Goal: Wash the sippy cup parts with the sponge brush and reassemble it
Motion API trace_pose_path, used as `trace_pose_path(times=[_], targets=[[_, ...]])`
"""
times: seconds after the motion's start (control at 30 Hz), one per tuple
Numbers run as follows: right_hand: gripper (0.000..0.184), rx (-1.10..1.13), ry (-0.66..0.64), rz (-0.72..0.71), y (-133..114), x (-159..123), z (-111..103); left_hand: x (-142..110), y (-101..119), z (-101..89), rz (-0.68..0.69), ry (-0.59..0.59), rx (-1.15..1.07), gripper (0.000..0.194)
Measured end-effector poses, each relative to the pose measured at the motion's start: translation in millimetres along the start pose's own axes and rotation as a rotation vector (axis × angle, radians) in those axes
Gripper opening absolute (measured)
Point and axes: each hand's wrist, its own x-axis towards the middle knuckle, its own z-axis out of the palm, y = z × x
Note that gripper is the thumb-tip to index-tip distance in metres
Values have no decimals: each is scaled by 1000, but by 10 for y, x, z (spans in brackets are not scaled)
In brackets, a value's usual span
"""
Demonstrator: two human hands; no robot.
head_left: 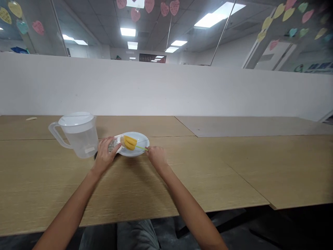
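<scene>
My left hand (pixel 104 152) is closed around a clear bottle (pixel 112 144) that lies tilted with its mouth toward the right. At that mouth sits the yellow sponge head of a bottle brush (pixel 130 142); how far it reaches inside I cannot tell. The thin yellow-green handle of the brush is gripped in my right hand (pixel 157 157), whose fingers are curled shut on its end. Both hands hold these things above a white plate (pixel 142 137), partly hidden behind them. A dark edge of something shows beneath my left hand, too covered to name.
A translucent lidded pitcher (pixel 82 139) stands close to the left of my left hand, its handle facing left. A small flat pale piece (pixel 31 118) lies at the far left of the wooden table (pixel 197 166). A white partition (pixel 166 88) rises behind the table.
</scene>
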Motion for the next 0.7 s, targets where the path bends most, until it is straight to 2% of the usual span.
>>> trace_pose_path(times=[0.2, 0.37, 0.7], targets=[[33, -12, -3, -20, -1, 5, 17, -49, -31, 47, -13, -47, -21, 39], [34, -11, -5, -45, -9, -3, 21, -48, -42, 29, 53, -100, -62, 43], [28, 12, 4, -57, -92, -39, 37, -36, -11, 20, 75, -60, 31, 44]])
